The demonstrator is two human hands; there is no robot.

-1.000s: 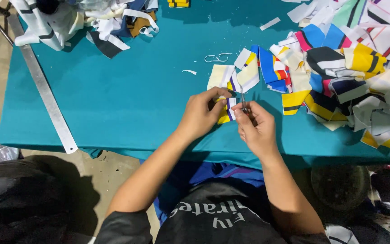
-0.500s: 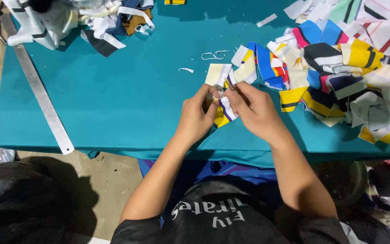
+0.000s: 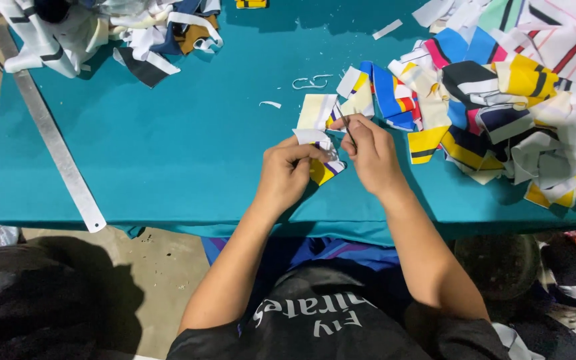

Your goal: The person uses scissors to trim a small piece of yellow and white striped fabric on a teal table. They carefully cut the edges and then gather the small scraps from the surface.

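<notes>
Pinching a small fabric scrap [image 3: 320,152] near the table's [image 3: 168,153] front edge, my left hand [image 3: 288,175] closes on its limp, light body. My right hand [image 3: 371,153] grips what may be a thin tool. Colourful scraps [image 3: 501,100] crowd the right edge.

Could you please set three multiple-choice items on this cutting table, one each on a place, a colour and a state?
1. Where does the metal ruler lie?
A. left side of the table
B. right side
C. on the floor

2. What colour is the table cover?
A. red
B. teal
C. grey

3. What is the left hand doing?
A. resting flat
B. hanging off the table
C. pinching a fabric scrap

Answers: 1 A, it runs along the left edge. 2 B, teal cloth shows everywhere. 3 C, the fingers close on the scrap beside the right hand.
</notes>
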